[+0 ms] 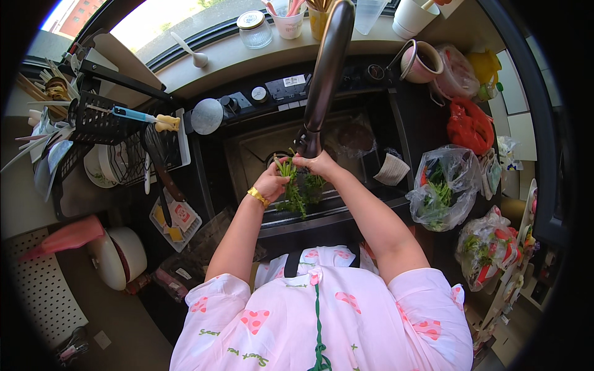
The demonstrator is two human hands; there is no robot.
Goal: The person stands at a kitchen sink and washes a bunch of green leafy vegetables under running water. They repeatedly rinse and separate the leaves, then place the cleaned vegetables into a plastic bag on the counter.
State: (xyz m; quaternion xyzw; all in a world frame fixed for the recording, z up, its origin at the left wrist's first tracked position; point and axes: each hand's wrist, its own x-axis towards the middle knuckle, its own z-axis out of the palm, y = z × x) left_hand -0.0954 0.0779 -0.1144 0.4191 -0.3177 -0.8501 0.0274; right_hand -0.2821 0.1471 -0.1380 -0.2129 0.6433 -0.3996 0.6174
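Over the black sink (241,143), my left hand (271,182) grips a bunch of leafy green herbs (292,192) by its stems, and the leaves hang down. My right hand (321,166) meets it just under the dark metal faucet (325,74), its thumb and fingers pinching at the stem ends. More green leaves hang below my right hand; its other fingers are partly hidden. A gold-coloured bracelet (258,196) circles my left wrist. Whether water is running is hard to tell.
Right of the sink lie a ridged whitish piece (392,169), a clear plastic bag of greens (441,190) and a red plastic bag (469,124). At left stand a dish rack (125,157) and a white tray (191,236) with sponges. A lidded pot (132,252) sits further left.
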